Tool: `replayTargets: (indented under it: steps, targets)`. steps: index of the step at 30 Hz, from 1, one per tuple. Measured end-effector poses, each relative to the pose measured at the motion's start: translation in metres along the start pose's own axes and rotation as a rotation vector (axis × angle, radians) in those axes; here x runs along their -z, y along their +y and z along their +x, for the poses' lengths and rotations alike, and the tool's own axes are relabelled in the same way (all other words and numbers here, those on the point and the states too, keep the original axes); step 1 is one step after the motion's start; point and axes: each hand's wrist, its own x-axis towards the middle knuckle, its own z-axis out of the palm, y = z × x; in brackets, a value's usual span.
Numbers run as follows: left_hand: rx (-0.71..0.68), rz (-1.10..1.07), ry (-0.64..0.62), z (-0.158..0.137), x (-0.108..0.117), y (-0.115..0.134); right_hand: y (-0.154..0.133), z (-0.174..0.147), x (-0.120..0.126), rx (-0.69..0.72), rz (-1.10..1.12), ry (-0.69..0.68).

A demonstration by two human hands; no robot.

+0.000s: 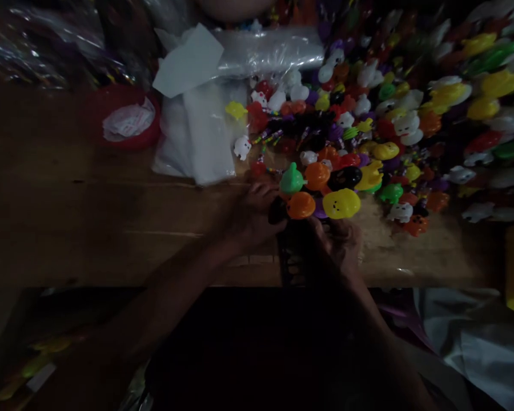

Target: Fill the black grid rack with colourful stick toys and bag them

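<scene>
Cluster of toy figures (pixel 332 202) near the front of a wooden table (pixel 89 200), between the person's two hands. The left hand (pixel 261 214) lies at the cluster's left side and the right hand (pixel 345 242) at its near right; both have bent fingers, but the dimness hides whether either grips. A black slotted piece (pixel 292 265) extends from beneath the cluster to the table's front edge, which both forearms cross. The broadest stretch of exposed wood lies left of the hands; a narrower strip follows the front edge rightward. Beyond the hands, clear plastic bags (pixel 205 131) and a red bowl (pixel 149 134) holding white paper (pixel 128 120) border this room; a heap of toys (pixel 405 125) crowds the far right. The surface is brown and scuffed, the room dim. Pale fabric (pixel 484 348) shows below the edge, at lower right.
</scene>
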Motion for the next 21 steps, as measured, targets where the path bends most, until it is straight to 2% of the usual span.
replayTargets:
  steps: [4, 9, 16, 21]
  targets:
    - [0.034, -0.007, 0.017, 0.0, -0.002, 0.0, 0.002, 0.001, 0.0, 0.003, -0.093, 0.005]
    - [-0.005, -0.003, 0.008, 0.0, -0.001, -0.001, -0.001, -0.001, -0.009, 0.088, -0.187, 0.017]
    - [-0.048, 0.024, 0.088, 0.001, -0.01, -0.002, 0.002, 0.005, -0.01, 0.196, -0.097, -0.044]
    - [-0.057, 0.043, 0.103, 0.0, -0.012, -0.005, 0.003, 0.009, -0.009, 0.22, -0.067, -0.098]
